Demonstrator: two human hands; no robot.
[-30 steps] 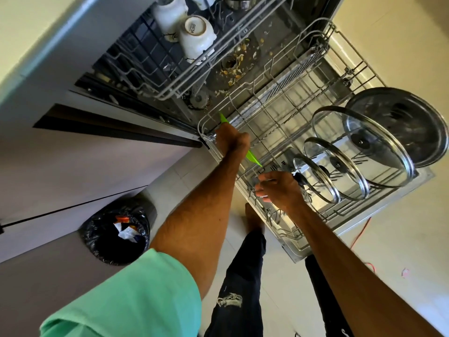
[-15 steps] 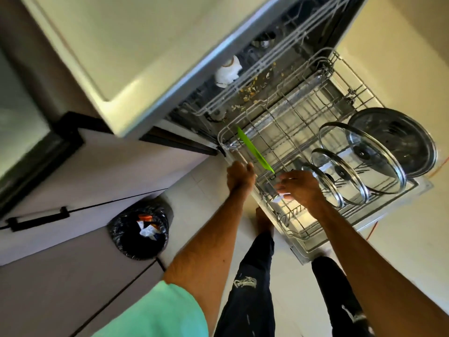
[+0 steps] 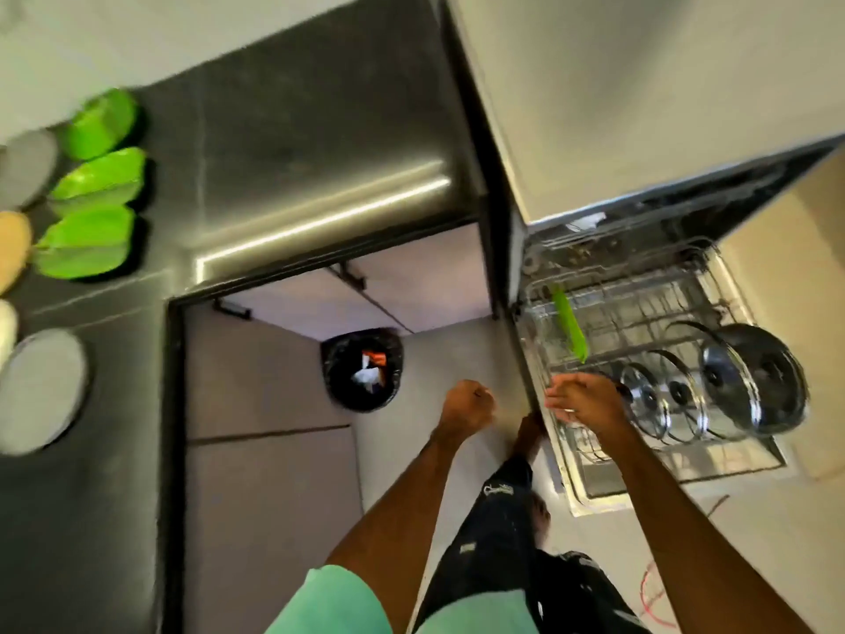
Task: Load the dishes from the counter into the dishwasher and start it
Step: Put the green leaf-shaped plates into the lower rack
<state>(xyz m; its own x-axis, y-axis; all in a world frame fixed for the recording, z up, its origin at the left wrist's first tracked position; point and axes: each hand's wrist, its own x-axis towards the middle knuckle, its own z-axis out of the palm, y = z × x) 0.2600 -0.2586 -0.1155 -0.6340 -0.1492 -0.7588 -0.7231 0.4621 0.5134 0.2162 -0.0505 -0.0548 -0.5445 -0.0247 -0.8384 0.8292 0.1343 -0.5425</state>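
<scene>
The person stands between the dark surface (image 3: 283,144) and the open dishwasher. The left hand (image 3: 466,404) is clenched into a fist with nothing in it, hanging over the floor just beside the lower rack (image 3: 640,308). The right hand (image 3: 583,400) hovers over the rack's near left corner, fingers loosely stretched out and gripping nothing I can make out.

A green plate (image 3: 569,322) stands on edge in the rack. Three glass lids (image 3: 754,377) stand in a row toward its right side.

Three green dishes (image 3: 98,180) and two grey plates (image 3: 41,386) sit along the surface's left edge, blurred. A bin lined with a black bag (image 3: 363,368) stands on the floor by the cabinets.

Small white print (image 3: 498,489) on the dark trousers is too blurred to read.
</scene>
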